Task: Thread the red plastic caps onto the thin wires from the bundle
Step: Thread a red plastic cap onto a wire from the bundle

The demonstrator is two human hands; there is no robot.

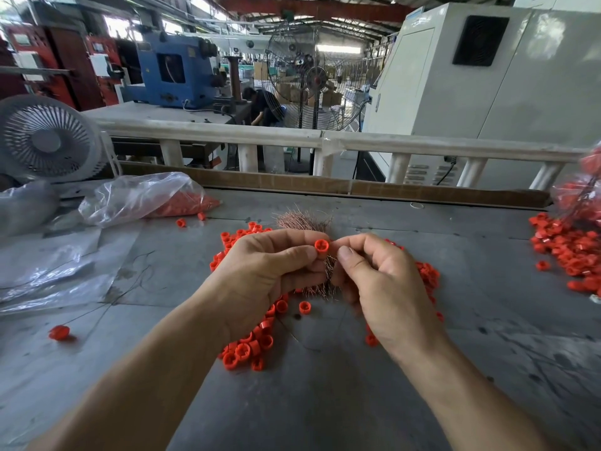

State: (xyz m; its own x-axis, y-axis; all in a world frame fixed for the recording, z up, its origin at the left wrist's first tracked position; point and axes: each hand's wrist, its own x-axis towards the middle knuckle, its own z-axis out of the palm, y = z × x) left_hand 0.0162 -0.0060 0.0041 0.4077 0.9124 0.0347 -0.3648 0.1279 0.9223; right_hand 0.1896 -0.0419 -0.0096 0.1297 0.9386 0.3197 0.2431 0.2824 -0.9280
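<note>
So right now the left hand (pixel 263 271) has one small red plastic ring-shaped cap (pixel 321 245) pinched between thumb and forefinger, open end facing up toward the camera, while the lower fingers of that same hand look wrapped around the bundle of thin coppery wires (pixel 305 222). The bundle pokes out above and below the hands, sitting right over the loose pile of red plastic caps (pixel 250 349) on the grey table (pixel 325 402).

The right hand (pixel 380 288) has thumb and forefinger pressed together right beside the cap, presumably pinching a single wire, though honestly the strand is too fine to make out here.

Tips for this bit, imo: grip the wire close to its tip so it doesn't flop, and keep the cap steady with its opening turned toward the wire end. Move the wire, not the cap. Looks like the cap has a cross-shaped inside, so aim for one of the gaps rather than poking the ribs. Keep the rest of the bundle tucked tight in the left palm so stray strands don't snag. Plenty of caps left, so this is early-to-middle going.
</note>
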